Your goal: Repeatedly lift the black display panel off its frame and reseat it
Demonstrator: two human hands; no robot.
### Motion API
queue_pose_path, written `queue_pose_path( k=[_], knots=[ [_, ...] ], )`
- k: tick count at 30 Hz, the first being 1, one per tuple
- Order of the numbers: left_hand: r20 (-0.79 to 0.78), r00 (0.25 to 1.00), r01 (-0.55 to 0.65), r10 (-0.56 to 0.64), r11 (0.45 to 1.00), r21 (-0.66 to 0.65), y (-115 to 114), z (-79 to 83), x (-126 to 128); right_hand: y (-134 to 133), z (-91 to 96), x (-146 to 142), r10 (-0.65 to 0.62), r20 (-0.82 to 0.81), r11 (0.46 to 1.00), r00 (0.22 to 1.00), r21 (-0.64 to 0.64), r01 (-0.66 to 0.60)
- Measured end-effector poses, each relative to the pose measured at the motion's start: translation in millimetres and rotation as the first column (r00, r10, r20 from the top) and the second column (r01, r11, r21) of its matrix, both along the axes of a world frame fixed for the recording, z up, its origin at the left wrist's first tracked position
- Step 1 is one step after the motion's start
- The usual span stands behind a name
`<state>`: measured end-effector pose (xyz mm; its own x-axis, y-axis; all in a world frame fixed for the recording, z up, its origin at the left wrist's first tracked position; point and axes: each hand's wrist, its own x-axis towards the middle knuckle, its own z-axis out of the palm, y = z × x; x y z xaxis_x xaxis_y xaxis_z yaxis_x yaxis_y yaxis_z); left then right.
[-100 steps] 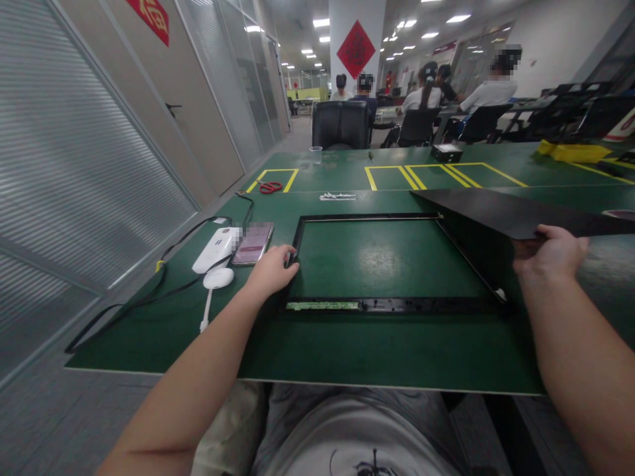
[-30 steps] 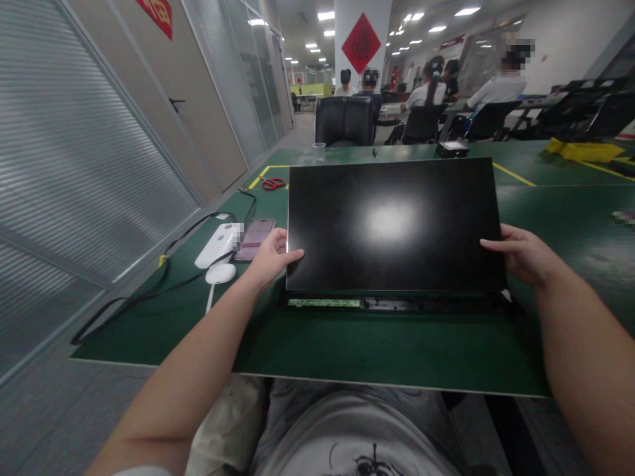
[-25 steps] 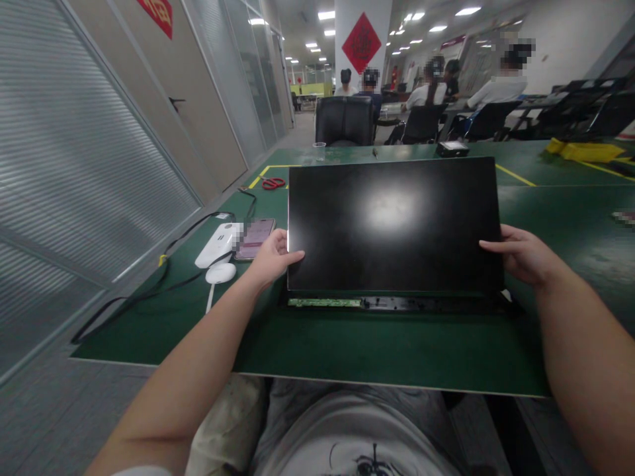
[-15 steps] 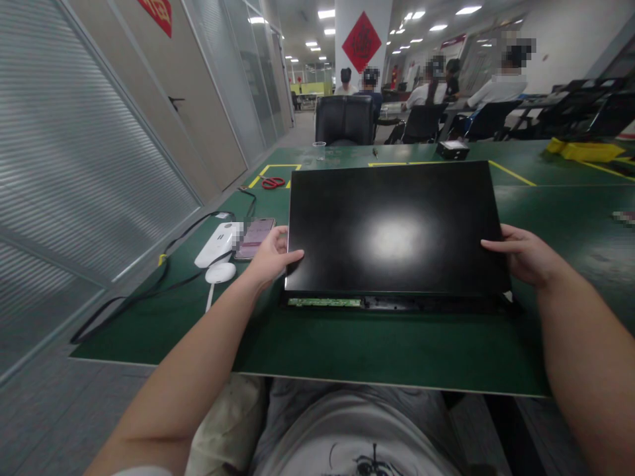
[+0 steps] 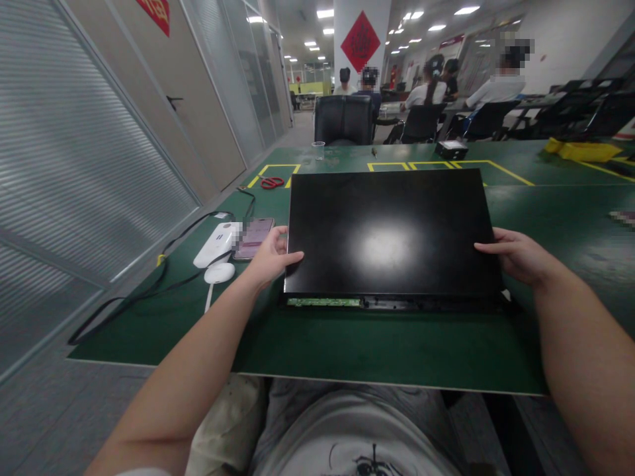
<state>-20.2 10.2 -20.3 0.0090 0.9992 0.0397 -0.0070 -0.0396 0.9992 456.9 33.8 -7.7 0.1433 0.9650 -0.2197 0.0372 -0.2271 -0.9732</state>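
At the bench (image 5: 387,344), my left hand (image 5: 272,258) and right hand (image 5: 518,254), half-closed, thumbs on its face, grip one black panel (image 5: 387,225) by the sides, tilted, near edge beside one dark strip (image 5: 431,305) bearing one green circuit board (image 5: 325,302). It looks lined up, not yet flat. One phone (image 5: 255,238), one pair of scissors (image 5: 271,183) lie left.

A light gray T-shirt (image 5: 317,436) carries a black line-drawn print (image 5: 374,462) across the front, with a whitish sleeve (image 5: 143,473) at left; left hand (image 5: 270,259) and right hand (image 5: 520,256) are bare.
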Motion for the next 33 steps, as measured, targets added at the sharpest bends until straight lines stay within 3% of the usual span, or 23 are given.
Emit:
queue_pose_path(
  k=[11,24,33],
  knots=[
    [-0.071,0.997,0.023,-0.027,0.998,-0.057,-1,-1.5,-1,-2,0.4,-1,-0.001,0.052,0.998,0.999,-0.068,0.005],
    [-0.110,0.993,0.038,-0.045,0.997,-0.063,0,-4.2,1,6,-12.3,10,0.076,0.100,0.994,0.992,-0.089,-0.067],
    [-0.137,0.990,0.013,-0.017,0.999,-0.030,0,-4.1,2,1,-4.1,0,0.042,0.099,0.993,0.994,-0.115,-0.031]
  ],
)
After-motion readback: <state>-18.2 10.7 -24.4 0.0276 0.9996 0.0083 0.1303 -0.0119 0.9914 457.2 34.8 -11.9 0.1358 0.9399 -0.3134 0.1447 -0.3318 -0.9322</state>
